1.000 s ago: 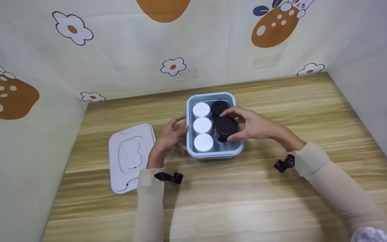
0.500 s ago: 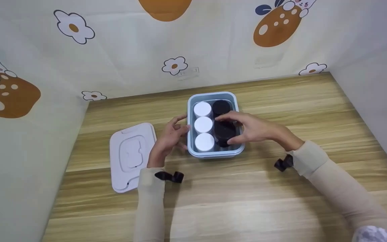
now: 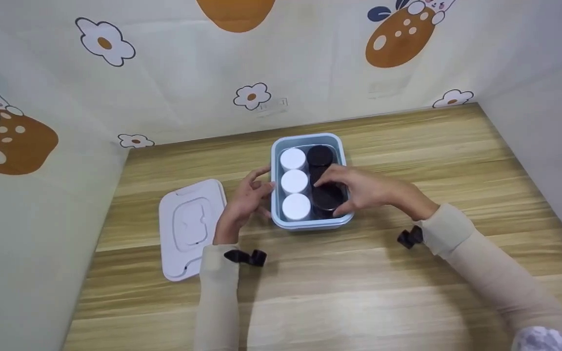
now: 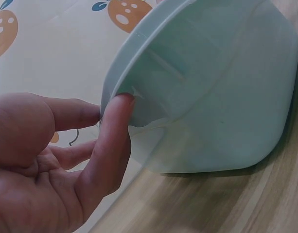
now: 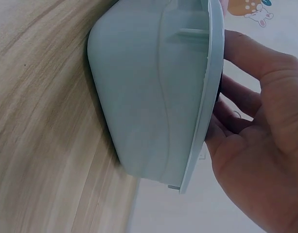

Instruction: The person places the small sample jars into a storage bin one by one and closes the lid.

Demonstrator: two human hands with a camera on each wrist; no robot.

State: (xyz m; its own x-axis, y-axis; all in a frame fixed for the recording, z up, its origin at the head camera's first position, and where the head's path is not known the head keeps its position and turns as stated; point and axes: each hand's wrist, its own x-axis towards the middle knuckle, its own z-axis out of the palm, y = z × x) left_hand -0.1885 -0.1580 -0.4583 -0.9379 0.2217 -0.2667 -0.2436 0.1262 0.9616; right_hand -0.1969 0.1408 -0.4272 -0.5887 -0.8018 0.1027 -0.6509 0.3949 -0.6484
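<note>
A light blue plastic box (image 3: pixel 311 224) stands on the wooden table. Inside, three white lids (image 3: pixel 294 182) form a row on the left, and a black lid (image 3: pixel 320 155) shows at the back right. My right hand (image 3: pixel 366 187) reaches over the right rim and grips a black-lidded jar (image 3: pixel 329 199) low in the front right of the box. Its fingers partly cover that jar and a dark patch behind it. At the left side, my left hand (image 3: pixel 247 200) holds the box rim; in the left wrist view its thumb and a finger (image 4: pixel 117 141) pinch the rim.
A white lid panel (image 3: pixel 190 229) lies on the table (image 3: pixel 359 292) left of the box, partly behind the left forearm. A patterned cloth wall (image 3: pixel 188 87) rises behind the table. Black camera mounts (image 3: pixel 249 257) sit on both wrists.
My right hand has lowered the black-lidded jar deeper into the box and toward its front right corner. The left hand has kept its place at the rim.
</note>
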